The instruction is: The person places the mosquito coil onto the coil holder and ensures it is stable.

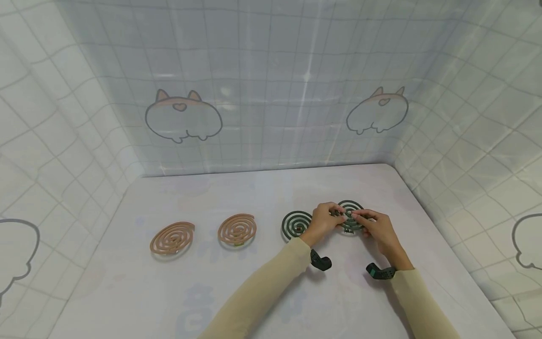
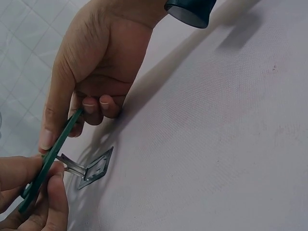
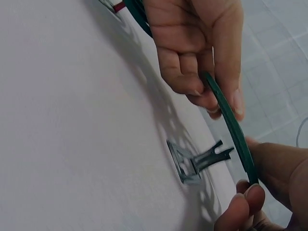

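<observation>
Both hands hold a green mosquito coil (image 1: 350, 206) at the right of the table. My left hand (image 1: 323, 222) pinches its left side between thumb and fingers. On the other side my right hand (image 1: 379, 230) pinches it too. Seen edge-on in the right wrist view, the coil (image 3: 233, 127) is tilted above a small metal coil stand (image 3: 185, 166). This stand has a flat square base and an upright forked prong, which looks apart from the coil. A second green coil (image 1: 292, 225) sits beside my left hand, which partly covers it.
Two brown mosquito coils, one nearer the middle (image 1: 237, 230) and one farther left (image 1: 172, 238), sit slightly raised over the white table (image 1: 139, 292). Grid-patterned walls (image 1: 271, 94) enclose the table at the back and sides.
</observation>
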Available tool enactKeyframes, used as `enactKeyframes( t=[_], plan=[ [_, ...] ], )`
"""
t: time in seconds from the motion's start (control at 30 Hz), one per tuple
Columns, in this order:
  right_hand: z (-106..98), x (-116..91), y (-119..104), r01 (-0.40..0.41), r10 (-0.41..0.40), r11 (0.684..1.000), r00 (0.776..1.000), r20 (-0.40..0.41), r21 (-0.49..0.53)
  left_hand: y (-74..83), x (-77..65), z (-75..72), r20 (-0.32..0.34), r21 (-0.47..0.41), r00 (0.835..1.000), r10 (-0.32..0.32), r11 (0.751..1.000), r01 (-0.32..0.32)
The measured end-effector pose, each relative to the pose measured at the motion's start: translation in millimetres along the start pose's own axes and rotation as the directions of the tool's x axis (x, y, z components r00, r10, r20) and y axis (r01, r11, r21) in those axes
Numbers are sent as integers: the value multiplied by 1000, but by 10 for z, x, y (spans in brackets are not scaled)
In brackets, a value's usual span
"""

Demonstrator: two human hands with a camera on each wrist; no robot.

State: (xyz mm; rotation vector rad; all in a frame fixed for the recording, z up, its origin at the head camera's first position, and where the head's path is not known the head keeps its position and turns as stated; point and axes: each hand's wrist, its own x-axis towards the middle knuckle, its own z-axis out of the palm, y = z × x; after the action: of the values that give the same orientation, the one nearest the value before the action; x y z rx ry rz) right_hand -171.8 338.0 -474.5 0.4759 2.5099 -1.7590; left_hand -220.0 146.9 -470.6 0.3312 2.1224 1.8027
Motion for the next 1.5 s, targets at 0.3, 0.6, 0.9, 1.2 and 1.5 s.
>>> enactKeyframes(
  t=[0.3,0.6,0.9,1.2,1.5],
  plan=[
    [32,-15,-19,11,-11,1000,1000,-12,-19,5,17,4,0,1,1000,-6,1000,6],
    [42,24,-9,12,-12,1000,1000,-19,-26,17,20,34,-27,-3,999,-18,1000,17],
    [56,0,-18,15,-16,999,1000,-23,-29,12,12,75,-67,-49,996,-59,997,56],
    [22,-1,-91,23,-23,999,1000,0,-46,6,8,111,-95,-65,993,-76,995,70],
    [22,-16,-84,50,-51,997,999,-5,-55,-2,-2,117,-118,-63,989,-90,995,83]
  ],
)
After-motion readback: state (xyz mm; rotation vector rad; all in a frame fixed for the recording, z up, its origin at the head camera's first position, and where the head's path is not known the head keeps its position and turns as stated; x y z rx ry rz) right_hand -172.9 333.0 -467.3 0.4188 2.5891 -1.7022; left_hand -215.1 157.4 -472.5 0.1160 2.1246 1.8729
